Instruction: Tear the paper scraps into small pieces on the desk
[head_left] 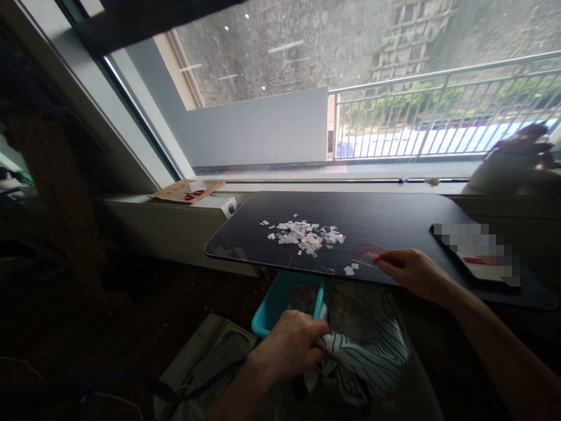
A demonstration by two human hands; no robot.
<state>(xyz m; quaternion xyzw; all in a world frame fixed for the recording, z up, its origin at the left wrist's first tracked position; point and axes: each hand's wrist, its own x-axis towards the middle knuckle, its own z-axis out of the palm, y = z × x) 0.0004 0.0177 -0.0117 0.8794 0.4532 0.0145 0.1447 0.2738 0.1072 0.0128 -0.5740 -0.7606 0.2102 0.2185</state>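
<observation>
My right hand (409, 272) is closed around one end of a thin, see-through red protractor (363, 252), low over the black tabletop (377, 213) near its front edge. Left of the protractor lies a heap of small white and pinkish paper scraps (302, 235). A couple of loose paper pieces (349, 271) are near the edge, close to the protractor. Below the table, my left hand (291, 344) grips the gathered edge of a white bag with dark wavy stripes (372, 354). Part of its opening faces up under the table edge, its contents unclear.
A teal bin (259, 327) stands under the table edge, beside the bag. At the tabletop's right lies a dark flat object, partly pixelated (477, 257). Red-handled scissors (194, 195) rest on brown paper (169, 193) on the sill. A window with an outside railing (445, 111) is behind.
</observation>
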